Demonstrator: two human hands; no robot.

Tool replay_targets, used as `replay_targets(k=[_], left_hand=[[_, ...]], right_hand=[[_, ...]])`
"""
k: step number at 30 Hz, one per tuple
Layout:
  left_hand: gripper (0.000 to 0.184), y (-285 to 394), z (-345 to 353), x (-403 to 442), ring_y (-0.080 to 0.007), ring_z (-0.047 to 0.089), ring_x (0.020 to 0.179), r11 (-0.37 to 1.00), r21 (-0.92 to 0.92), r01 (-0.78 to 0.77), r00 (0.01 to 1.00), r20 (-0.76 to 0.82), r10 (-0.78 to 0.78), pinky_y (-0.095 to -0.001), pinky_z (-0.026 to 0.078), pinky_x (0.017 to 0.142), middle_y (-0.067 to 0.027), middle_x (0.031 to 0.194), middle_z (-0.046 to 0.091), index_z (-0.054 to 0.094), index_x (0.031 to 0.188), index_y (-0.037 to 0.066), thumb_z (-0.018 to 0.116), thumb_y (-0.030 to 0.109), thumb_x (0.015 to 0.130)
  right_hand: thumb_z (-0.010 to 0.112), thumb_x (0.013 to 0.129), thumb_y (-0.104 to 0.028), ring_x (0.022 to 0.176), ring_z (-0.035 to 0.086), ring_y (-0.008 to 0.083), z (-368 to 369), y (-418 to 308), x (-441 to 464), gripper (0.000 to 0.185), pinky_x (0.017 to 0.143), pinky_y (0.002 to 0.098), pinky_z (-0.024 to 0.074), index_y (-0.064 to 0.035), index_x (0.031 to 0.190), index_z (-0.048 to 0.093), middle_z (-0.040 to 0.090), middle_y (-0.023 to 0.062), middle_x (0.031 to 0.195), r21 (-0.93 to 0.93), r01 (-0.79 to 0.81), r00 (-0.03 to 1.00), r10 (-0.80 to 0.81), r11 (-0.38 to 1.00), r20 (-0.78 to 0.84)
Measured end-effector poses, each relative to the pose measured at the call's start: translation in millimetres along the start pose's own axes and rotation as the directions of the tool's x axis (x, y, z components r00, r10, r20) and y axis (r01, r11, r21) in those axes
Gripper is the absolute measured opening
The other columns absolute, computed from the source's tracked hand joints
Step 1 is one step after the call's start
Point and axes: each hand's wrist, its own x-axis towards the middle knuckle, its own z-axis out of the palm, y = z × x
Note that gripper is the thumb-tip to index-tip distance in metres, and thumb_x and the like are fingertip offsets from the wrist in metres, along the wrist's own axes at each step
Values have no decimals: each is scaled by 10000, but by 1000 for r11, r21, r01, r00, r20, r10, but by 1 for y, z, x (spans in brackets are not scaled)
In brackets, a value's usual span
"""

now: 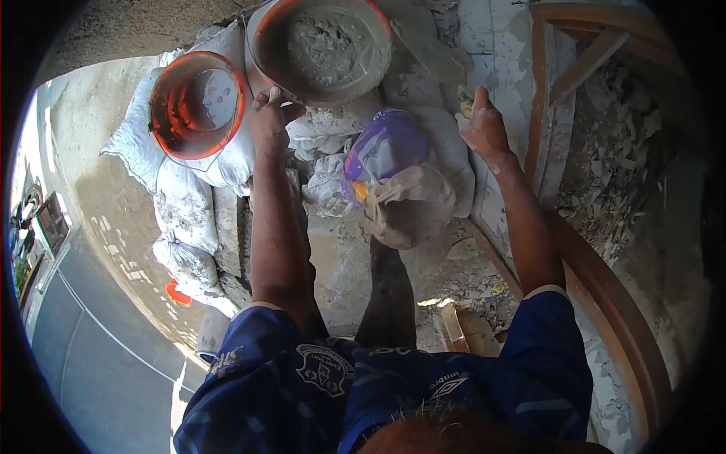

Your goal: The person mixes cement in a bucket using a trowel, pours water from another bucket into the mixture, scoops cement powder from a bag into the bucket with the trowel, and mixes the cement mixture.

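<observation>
A large orange bucket (pixel 259 47) holds wet grey mortar (pixel 324 47) at the top of the head view. My left hand (pixel 271 121) is at its near rim, fingers curled against the edge and thumb pointing right. Right of the bucket, my right hand (pixel 484 130) is closed around the handle of a trowel (pixel 432 54). The trowel's grey-coated blade points up and left, beside the bucket. Left of my left hand stands a smaller orange bucket (pixel 162 113) with some pale liquid at its bottom. Below the mortar bucket lies an opened paper bag (pixel 412 208) against a purple bag (pixel 389 144).
Stacked white sacks (pixel 185 200) stand under and beside the buckets. A wooden frame (pixel 538 98) runs along the right, with rubble (pixel 616 151) beyond it. Broken pieces lie on the floor near my feet. A road (pixel 106 333) is at the lower left.
</observation>
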Motion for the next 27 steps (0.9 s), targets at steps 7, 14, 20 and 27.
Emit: replay_targets(k=[7, 14, 20, 27], left_hand=[[224, -25, -11, -17, -249, 688, 641, 997, -67, 26, 997, -65, -31, -336, 589, 616, -160, 877, 678, 555, 976, -25, 478, 182, 1015], [217, -42, -13, -29, -284, 697, 723, 982, -182, 52, 994, -81, -68, -369, 613, 682, -202, 919, 661, 524, 975, -12, 470, 193, 1020], [204, -35, 10, -37, -262, 688, 668, 982, -186, -13, 995, -95, -4, -350, 616, 606, -164, 882, 640, 518, 977, -33, 501, 168, 1007], [290, -39, -1, -38, -319, 704, 780, 969, -242, -53, 996, -76, 35, -356, 614, 687, -186, 970, 641, 479, 1110, -84, 541, 174, 996]], right_hand=[[657, 888, -361, 1027, 646, 396, -15, -72, 18, 489, 850, 388, 521, 5, 1206, 593, 662, 243, 1104, 424, -166, 984, 179, 891, 8], [535, 973, -387, 991, 630, 424, 37, -73, 58, 413, 714, 492, 524, -58, 1220, 573, 643, 296, 1056, 240, -5, 988, -32, 971, 150], [464, 965, -507, 946, 610, 466, 15, 24, 8, 536, 810, 486, 486, 0, 1075, 603, 639, 291, 968, 83, -154, 922, 113, 985, 370], [436, 966, -550, 906, 605, 484, -40, 20, -144, 592, 776, 482, 480, 14, 1037, 602, 648, 270, 964, 109, -460, 853, 404, 881, 329]])
